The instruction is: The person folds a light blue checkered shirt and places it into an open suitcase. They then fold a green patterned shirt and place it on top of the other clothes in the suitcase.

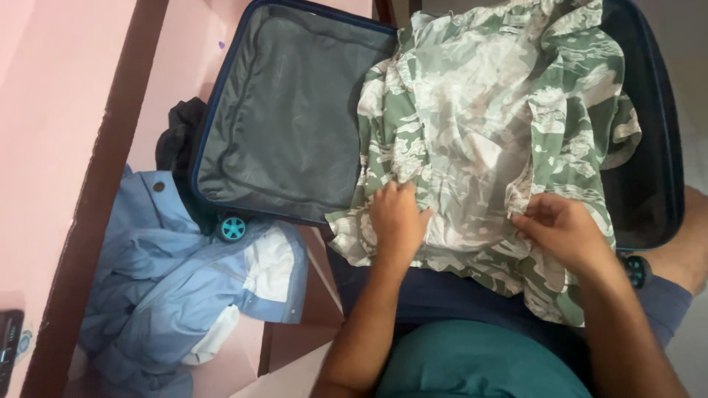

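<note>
A green and white patterned shirt [487, 110] lies crumpled over the right half of an open dark blue suitcase [287, 118] and hangs over its near edge. My left hand [397, 220] pinches the shirt's fabric near its lower left part. My right hand [562, 230], with a dark watch on the wrist, grips a fold of the same shirt further right. The suitcase's left half shows bare grey lining.
A light blue jacket [177, 280] lies heaped on the pink floor [59, 110] at the left, beside a teal suitcase wheel [233, 228]. A dark garment [179, 133] sits behind the suitcase's left edge. A small dark device [9, 346] lies at the bottom left corner.
</note>
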